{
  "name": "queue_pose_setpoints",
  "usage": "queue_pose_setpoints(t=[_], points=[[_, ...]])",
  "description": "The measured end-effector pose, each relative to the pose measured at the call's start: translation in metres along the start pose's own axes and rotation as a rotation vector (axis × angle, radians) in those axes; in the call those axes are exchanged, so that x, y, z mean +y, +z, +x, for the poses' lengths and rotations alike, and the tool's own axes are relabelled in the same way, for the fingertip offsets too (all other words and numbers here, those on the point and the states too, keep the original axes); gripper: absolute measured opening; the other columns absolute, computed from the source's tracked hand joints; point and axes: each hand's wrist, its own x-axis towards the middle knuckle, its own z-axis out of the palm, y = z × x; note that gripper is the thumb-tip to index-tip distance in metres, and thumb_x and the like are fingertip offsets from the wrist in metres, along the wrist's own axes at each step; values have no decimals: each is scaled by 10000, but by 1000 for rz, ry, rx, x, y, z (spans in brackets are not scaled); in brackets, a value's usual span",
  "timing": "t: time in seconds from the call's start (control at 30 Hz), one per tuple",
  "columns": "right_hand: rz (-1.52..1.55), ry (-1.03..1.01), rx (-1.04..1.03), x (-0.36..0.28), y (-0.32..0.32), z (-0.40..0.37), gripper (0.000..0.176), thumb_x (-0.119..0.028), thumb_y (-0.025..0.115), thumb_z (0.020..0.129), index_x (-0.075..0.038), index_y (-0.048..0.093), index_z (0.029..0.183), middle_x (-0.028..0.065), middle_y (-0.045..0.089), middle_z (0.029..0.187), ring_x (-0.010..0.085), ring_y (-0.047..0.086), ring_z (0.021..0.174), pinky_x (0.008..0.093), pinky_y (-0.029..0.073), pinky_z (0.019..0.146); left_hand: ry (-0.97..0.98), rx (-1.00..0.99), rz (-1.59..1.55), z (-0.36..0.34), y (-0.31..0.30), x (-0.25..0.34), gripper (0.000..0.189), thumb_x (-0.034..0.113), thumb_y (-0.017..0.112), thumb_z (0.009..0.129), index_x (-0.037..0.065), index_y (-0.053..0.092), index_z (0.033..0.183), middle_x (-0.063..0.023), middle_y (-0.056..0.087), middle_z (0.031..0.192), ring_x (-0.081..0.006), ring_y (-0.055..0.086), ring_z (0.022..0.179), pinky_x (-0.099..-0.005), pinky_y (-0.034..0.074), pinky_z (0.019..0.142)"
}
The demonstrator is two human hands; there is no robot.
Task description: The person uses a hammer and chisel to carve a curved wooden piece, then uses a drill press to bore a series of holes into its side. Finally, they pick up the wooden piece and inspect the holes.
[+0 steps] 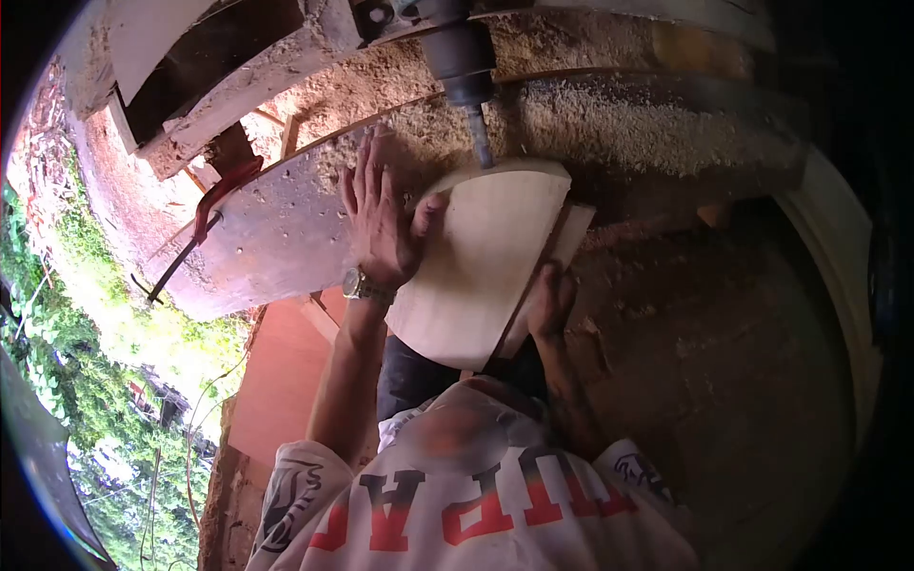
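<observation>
The left hand (384,224) lies spread, palm down, its fingers pointing to the far side and stretched over the tabletop (276,233), its thumb reaching right onto the left edge of a pale wooden board (481,257). It is open rather than closed around anything. The right hand (552,300) is curled at the right edge of a narrower wooden strip (569,238); its fingers are mostly hidden, so I cannot tell how firmly it holds the strip.

The board sits between the two hands, its rounded far edge on the tabletop and its near end over the person's dark-clothed lap. The strip lies along the board's right side, partly covered by it. Just beyond the board's far edge, a drill bit (479,138) points down from a dark chuck (459,67); whether the tip touches the wood cannot be made out.

A metal watch (367,285) circles the left wrist. Sawdust (633,128) coats the far part of the tabletop, thickest to the right of the bit. At the tabletop's left end is a clamp (202,214) with a red part and a dark bar. Farther left, green foliage (114,443) shows in bright light.
</observation>
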Motion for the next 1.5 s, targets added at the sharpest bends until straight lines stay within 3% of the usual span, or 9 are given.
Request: queue_pose_setpoints(t=[0.17, 0.33, 0.57, 0.63, 0.77, 0.87, 1.1, 1.3, 1.5], points=[[-32, 36, -7, -23, 10, 21, 497, -476, 526, 1020, -46, 483, 774, -32, 392, 707, 87, 381, 682, 307, 316, 596, -60, -2, -26, 29, -7, -2, 927, 670, 444, 964, -48, 302, 1533, -228, 250, 1638, -434, 203, 1519, -571, 110, 1221], [-67, 50, -83, 3, -2, 18, 459, -416, 503, 1028, -15, 515, 806, 11, 446, 689, 141, 432, 660, 340, 359, 617, -97, -57, 21, 35, -11, -2, 812, 678, 403, 966, -19, 480, 1375, -266, 342, 1558, -463, 295, 1450, -611, 162, 1181], [-606, -418, -56, 10, -9, 12, 308, -177, 506, 1032, 102, 556, 1153, 241, 565, 986, 360, 546, 847, 450, 452, 744, -83, -69, 9, 45, -12, -4, 768, 675, 379, 977, -33, 571, 1206, -270, 398, 1496, -461, 354, 1393, -621, 211, 1161], [-465, -265, -82, 12, -11, 10, 266, -129, 513, 1026, 98, 558, 1157, 270, 549, 1025, 377, 537, 878, 473, 450, 751, -77, -65, 17, 46, -15, -2, 758, 664, 391, 983, -38, 572, 1202, -268, 419, 1471, -472, 372, 1366, -618, 240, 1146], [-554, -451, -13, 8, -4, 15, 245, -165, 509, 1030, 64, 590, 1053, 227, 559, 917, 352, 526, 785, 458, 434, 708, -72, -9, -25, 47, -14, 0, 721, 623, 412, 997, -42, 555, 1233, -291, 452, 1434, -493, 406, 1322, -595, 294, 1113], [-157, -126, -76, -21, 6, 29, 328, -265, 513, 1036, 18, 565, 878, 121, 507, 744, 252, 483, 673, 400, 386, 626, -59, 7, -40, 47, -15, -1, 720, 609, 452, 987, -53, 543, 1255, -296, 447, 1416, -499, 409, 1303, -594, 304, 1100], [104, -9, -129, -23, 7, 29, 448, -436, 541, 1033, -64, 504, 787, -57, 393, 715, 69, 378, 685, 288, 305, 590, 81, 132, -95, 39, -4, -9, 651, 496, 528, 992, -73, 473, 1303, -320, 445, 1363, -517, 405, 1272, -593, 281, 1109], [89, -97, -50, 1, 1, 8, 451, -453, 538, 1032, -49, 521, 832, -49, 444, 765, 84, 417, 721, 275, 342, 629, 116, 86, 12, 7, 3, -5, 774, 495, 469, 1030, -59, 259, 1528, -278, 279, 1604, -461, 226, 1500, -566, 163, 1216], [-9, -38, -75, 0, -9, 3, 512, -491, 521, 1027, -56, 486, 759, -43, 422, 702, 86, 406, 684, 296, 334, 588, -24, 13, 49, 0, 4, -4, 876, 615, 451, 984, -58, 291, 1522, -251, 240, 1632, -435, 200, 1516, -560, 137, 1219]])
